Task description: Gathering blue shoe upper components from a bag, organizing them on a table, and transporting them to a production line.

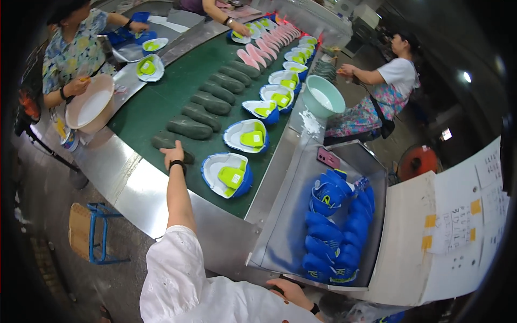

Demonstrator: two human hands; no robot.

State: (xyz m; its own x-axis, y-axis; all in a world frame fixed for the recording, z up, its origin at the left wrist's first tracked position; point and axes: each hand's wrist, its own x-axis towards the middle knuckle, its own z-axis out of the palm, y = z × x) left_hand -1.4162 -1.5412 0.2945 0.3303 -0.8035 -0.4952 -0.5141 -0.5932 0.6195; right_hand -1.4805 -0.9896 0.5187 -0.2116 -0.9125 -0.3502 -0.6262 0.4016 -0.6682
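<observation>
My left hand (173,154), its arm stretched forward, grips the nearest dark green shoe last (161,140) on the green belt (137,110). The fingers lie across its middle, the thumb toward its near side. Beyond it, more dark lasts (189,127) lie in a row. To its right stands a blue and white shoe upper (215,168) with a lime green tongue, one of several in a line. Low in the view, my right hand (293,293) is beside the metal bin's near edge, fingers curled around a dark thing I cannot make out.
The metal bin (280,231) on the right holds stacked blue uppers (326,237) and a pink phone (328,158). Pink insole-like pieces (258,54) lie farther along the belt. Co-workers sit on both sides, near a mint basin (322,99) and a beige basin (107,102).
</observation>
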